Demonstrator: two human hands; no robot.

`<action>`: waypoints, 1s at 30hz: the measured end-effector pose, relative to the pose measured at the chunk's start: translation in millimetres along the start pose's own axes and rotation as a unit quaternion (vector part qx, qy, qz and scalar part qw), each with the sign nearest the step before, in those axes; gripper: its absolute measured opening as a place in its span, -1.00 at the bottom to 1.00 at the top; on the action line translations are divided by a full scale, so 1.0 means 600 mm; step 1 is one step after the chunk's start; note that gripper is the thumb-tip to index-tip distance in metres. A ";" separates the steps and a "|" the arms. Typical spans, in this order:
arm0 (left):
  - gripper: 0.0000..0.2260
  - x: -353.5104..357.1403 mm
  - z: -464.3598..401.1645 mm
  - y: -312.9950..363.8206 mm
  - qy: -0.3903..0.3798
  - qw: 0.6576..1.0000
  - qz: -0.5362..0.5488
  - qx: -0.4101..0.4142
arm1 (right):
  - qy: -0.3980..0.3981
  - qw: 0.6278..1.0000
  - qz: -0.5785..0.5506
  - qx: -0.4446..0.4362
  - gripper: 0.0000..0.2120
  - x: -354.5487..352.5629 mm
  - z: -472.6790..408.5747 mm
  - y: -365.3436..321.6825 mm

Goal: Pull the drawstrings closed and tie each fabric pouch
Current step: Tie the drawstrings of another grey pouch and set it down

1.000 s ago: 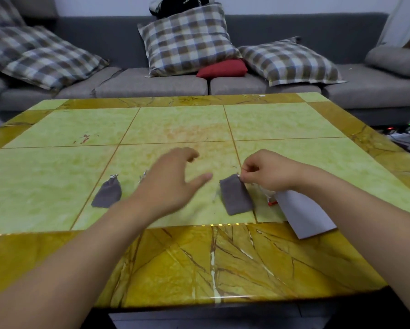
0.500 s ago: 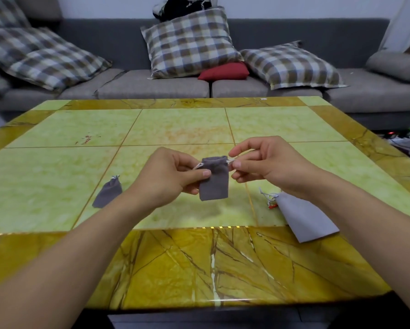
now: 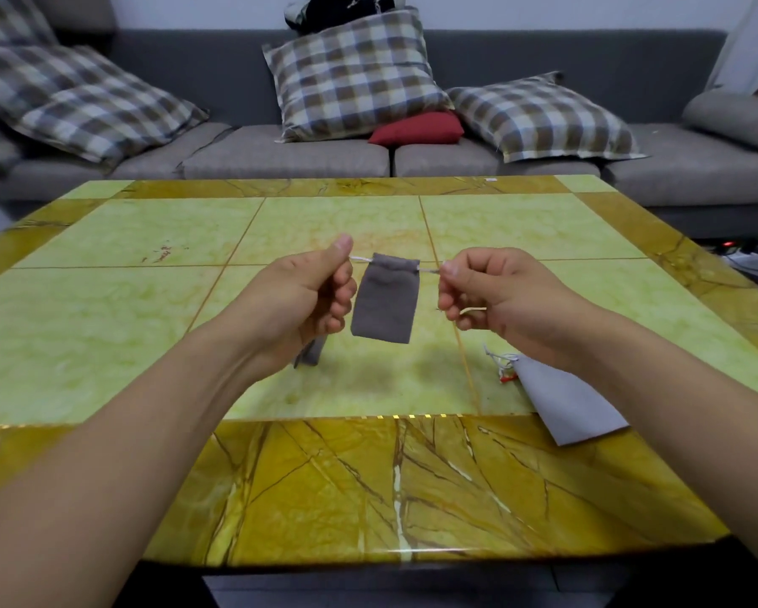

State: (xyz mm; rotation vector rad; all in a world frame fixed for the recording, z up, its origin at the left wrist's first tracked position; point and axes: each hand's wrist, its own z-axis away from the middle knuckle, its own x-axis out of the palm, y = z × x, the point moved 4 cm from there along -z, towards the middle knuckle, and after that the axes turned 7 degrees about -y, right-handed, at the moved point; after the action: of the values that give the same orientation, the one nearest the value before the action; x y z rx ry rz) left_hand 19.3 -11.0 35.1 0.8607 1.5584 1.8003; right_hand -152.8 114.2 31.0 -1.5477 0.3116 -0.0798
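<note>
above table (image 3: 105, 326), pouch (image 3: 385, 305) between hands

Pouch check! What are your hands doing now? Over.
Left hand and right hand each pinch a drawstring. Dark grey pouch hangs between them, above the table. Nothing blocking.

Left hand (image 3: 307, 296) fisted, thumb up; right hand (image 3: 495, 296) fingers (image 3: 449, 274) curled, pinching; forearms converging.

Grey pouch (image 3: 384, 302), white drawstrings (image 3: 362, 258); yellow-green marbled table (image 3: 324, 484).
</note>
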 end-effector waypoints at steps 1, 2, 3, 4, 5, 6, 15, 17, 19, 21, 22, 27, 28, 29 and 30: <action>-0.63 -0.007 -0.002 0.002 0.019 0.999 0.032 -0.008 | 0.015 1.000 -0.009 -0.006 -0.79 -0.004 0.000 -0.005; -0.63 -0.014 -0.004 0.005 0.038 0.998 0.047 -0.011 | 0.031 0.999 -0.012 -0.013 -0.79 -0.011 0.001 -0.013; -0.63 -0.020 -0.004 0.009 0.051 0.998 0.048 -0.007 | 0.040 0.999 -0.016 -0.021 -0.79 -0.016 0.002 -0.021; -0.63 -0.023 -0.004 0.010 0.055 0.997 0.045 0.003 | 0.042 0.998 -0.031 -0.026 -0.78 -0.019 0.003 -0.025; -0.62 -0.021 -0.005 0.011 0.051 0.997 0.050 0.014 | 0.035 0.997 -0.063 -0.028 -0.78 -0.020 0.005 -0.027; -0.61 -0.017 -0.005 0.009 0.039 0.996 0.071 0.023 | 0.019 0.993 -0.114 -0.024 -0.78 -0.017 0.006 -0.026; -0.70 0.073 0.015 0.008 -0.299 0.862 0.408 0.033 | -0.124 0.833 -0.538 -0.024 -0.78 0.054 0.015 -0.047; -0.74 0.069 0.013 0.004 -0.221 0.899 0.378 0.024 | -0.112 0.857 -0.503 -0.003 -0.79 0.052 0.020 -0.045; -0.71 0.060 0.006 0.001 -0.138 0.932 0.335 0.007 | -0.071 0.886 -0.458 0.025 -0.77 0.042 0.022 -0.042; -0.69 0.055 0.000 0.001 -0.092 0.952 0.291 0.010 | -0.029 0.914 -0.404 0.031 -0.75 0.032 0.021 -0.041; -0.69 0.053 -0.002 0.001 -0.078 0.960 0.267 0.017 | -0.015 0.933 -0.360 0.023 -0.74 0.028 0.021 -0.043; -0.70 0.057 0.004 -0.018 -0.058 0.983 0.174 0.016 | -0.061 0.979 -0.191 0.045 -0.75 0.043 0.032 -0.030; -0.70 0.060 0.007 -0.021 -0.068 0.985 0.157 0.011 | -0.072 0.977 -0.191 0.057 -0.74 0.047 0.034 -0.027; -0.70 0.065 0.009 -0.022 -0.082 0.987 0.135 0.014 | -0.079 0.976 -0.195 0.061 -0.73 0.048 0.034 -0.024; -0.69 0.070 0.011 -0.021 -0.095 0.989 0.113 0.025 | -0.082 0.974 -0.203 0.058 -0.74 0.050 0.033 -0.025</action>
State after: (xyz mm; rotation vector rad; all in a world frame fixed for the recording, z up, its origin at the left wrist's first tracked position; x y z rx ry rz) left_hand -1.1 27.6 27.1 1.2382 1.4365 1.7768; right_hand -117.3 125.5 41.5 -1.4715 -0.1419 -0.2831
